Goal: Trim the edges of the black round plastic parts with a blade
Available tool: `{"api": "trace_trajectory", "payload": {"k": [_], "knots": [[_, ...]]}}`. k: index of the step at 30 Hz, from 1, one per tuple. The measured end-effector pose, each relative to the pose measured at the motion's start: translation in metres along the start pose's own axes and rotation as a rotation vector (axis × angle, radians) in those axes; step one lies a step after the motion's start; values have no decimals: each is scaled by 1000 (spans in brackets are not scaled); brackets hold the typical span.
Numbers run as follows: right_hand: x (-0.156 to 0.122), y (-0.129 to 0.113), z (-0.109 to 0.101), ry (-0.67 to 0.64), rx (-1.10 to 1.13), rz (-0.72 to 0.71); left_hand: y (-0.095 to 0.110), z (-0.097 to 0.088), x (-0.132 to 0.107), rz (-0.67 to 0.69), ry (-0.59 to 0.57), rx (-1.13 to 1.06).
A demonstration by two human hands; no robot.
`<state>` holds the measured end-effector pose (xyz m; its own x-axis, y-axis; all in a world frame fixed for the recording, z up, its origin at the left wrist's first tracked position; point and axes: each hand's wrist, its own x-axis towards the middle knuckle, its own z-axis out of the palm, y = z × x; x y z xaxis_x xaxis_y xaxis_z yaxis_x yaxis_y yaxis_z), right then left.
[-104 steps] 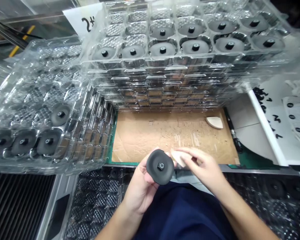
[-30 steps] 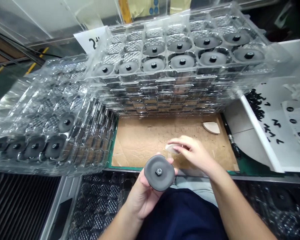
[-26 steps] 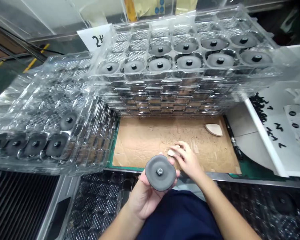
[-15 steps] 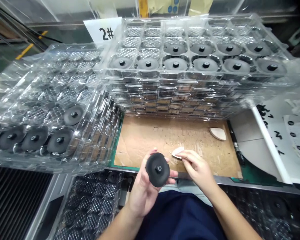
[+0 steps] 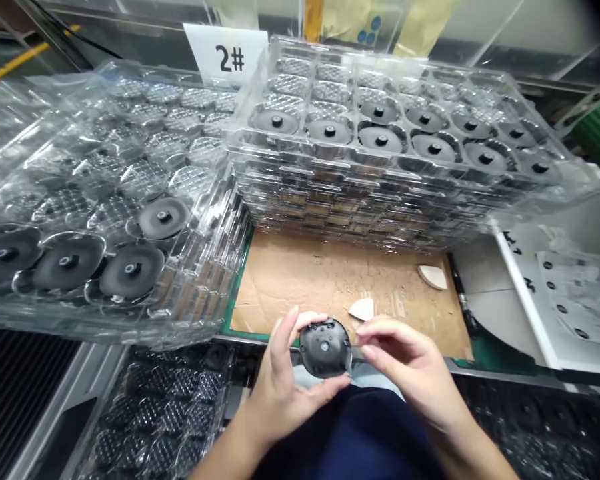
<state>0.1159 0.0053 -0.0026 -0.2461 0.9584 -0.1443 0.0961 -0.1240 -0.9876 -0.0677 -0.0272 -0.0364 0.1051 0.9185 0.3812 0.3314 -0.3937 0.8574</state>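
Note:
My left hand (image 5: 293, 377) grips a round black plastic cap (image 5: 325, 348) by its edges, thumb below and fingers above. The cap's inner face, with a small central boss and moulded detail along its rim, is toward me. Close to the cap's right edge is my right hand (image 5: 405, 357), its thumb and fingertips drawn together in a pinch. Whatever is between those fingertips is too small to make out. Just beyond the hands, a pale wedge-shaped piece (image 5: 363, 309) lies on the cardboard sheet (image 5: 290, 280).
Clear plastic trays (image 5: 380, 177) with several black caps are stacked behind the cardboard. Another tray stack (image 5: 115, 287) stands at left. A second pale wedge (image 5: 433, 277) and a black pen-like tool (image 5: 463, 293) lie at right, near a white bin (image 5: 525, 293). A "2#" sign (image 5: 227, 57) stands behind.
My left hand has turned the cap over, from its stemmed outer face to its inner face. My right hand has let go of the pale wedge and moved beside the cap.

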Motion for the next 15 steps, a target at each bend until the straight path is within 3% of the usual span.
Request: {"api": "trace_trajectory", "payload": {"k": [4, 7, 11, 15], "knots": [[3, -2, 16, -138, 203, 195, -1, -6, -6, -97, -14, 17], [8, 8, 19, -74, 401, 352, -1, -11, -7, -213, -117, 28], [11, 24, 14, 15, 566, 449, 0, -14, 0, -298, -321, -38], [5, 32, 8, -25, 634, 522, 3, -9, 11, -368, -363, -21]]}}
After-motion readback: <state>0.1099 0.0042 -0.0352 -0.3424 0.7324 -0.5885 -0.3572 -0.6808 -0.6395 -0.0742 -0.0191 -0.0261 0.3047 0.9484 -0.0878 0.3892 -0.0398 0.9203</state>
